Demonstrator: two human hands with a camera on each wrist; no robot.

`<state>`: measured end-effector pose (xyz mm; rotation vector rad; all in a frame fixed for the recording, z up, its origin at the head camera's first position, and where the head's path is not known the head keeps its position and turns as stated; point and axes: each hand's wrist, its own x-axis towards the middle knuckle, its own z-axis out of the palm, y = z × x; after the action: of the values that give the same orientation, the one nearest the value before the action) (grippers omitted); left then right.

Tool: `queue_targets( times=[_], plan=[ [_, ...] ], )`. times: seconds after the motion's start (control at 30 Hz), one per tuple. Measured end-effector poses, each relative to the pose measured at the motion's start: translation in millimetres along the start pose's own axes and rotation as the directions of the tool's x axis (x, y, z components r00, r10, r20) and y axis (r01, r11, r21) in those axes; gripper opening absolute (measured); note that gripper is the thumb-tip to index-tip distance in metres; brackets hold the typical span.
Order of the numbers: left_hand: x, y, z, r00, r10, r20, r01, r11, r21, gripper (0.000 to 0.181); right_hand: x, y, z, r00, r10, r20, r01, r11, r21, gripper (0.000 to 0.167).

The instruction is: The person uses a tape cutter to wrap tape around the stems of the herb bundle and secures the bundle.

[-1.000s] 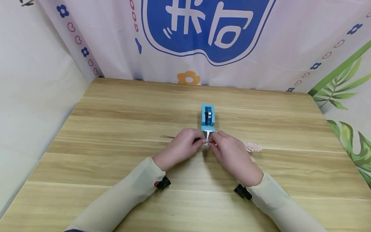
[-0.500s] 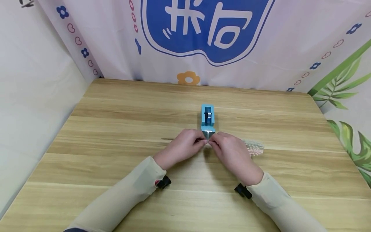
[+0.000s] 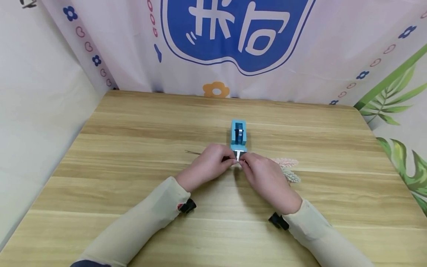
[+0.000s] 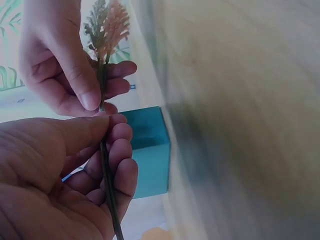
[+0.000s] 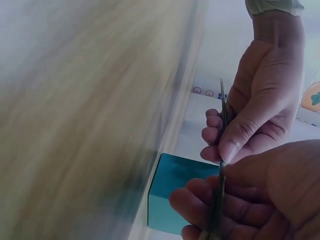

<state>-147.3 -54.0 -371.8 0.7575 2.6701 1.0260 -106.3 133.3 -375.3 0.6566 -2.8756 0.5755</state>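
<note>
My left hand [image 3: 211, 163] and right hand [image 3: 268, 178] meet at the front of a blue tape dispenser [image 3: 234, 137]. Between thumb and fingers, both pinch thin dark stems [image 4: 110, 192], side by side, with fingertips almost touching. Pink [image 3: 287, 162] and pale green [image 3: 291, 175] flower heads stick out beyond the right hand; the stem ends [image 3: 192, 152] show past the left. A short strip of clear tape [image 3: 238, 154] runs from the dispenser's front edge down to the fingertips. Whether it sticks to the stems cannot be told.
The wooden table [image 3: 140, 129] reaches back to a white cloth [image 3: 133, 66] with a blue emblem. A leaf-patterned cloth [image 3: 400, 155] hangs at the right, a plain white one [image 3: 36, 111] at the left. Small black devices sit at both wrists.
The flower heads have turned about the stems, pink now behind and green in front. The stem ends at the left have shifted slightly back. Both hands keep their pinch near the same place.
</note>
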Motion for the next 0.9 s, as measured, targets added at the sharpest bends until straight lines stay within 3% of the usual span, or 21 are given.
queue_targets(
  times=[0.2, 0.4, 0.53, 0.9],
  plan=[
    [0.3, -1.1, 3.1, 1.000, -0.025, 0.013, 0.025, 1.000, -0.014, 0.011, -0.4, 2.2, -0.7, 1.000, -0.013, 0.009, 0.013, 1.000, -0.020, 0.012],
    [2.4, -0.1, -1.6, 0.994, -0.040, 0.098, 0.039, 0.999, 0.018, 0.018, 0.1, 3.7, -0.8, 1.000, -0.022, -0.020, 0.022, 1.000, -0.004, 0.010],
    [2.5, 2.6, -5.5, 0.992, -0.034, 0.121, 0.028, 0.998, 0.050, 0.019, 0.3, 3.6, -0.4, 1.000, -0.017, -0.021, 0.018, 1.000, 0.015, 0.008],
    [3.1, 3.4, -4.9, 0.998, -0.015, 0.059, 0.011, 0.997, 0.072, 0.013, 3.5, 2.1, 0.3, 0.999, 0.000, 0.041, 0.001, 1.000, -0.009, 0.010]
  ],
)
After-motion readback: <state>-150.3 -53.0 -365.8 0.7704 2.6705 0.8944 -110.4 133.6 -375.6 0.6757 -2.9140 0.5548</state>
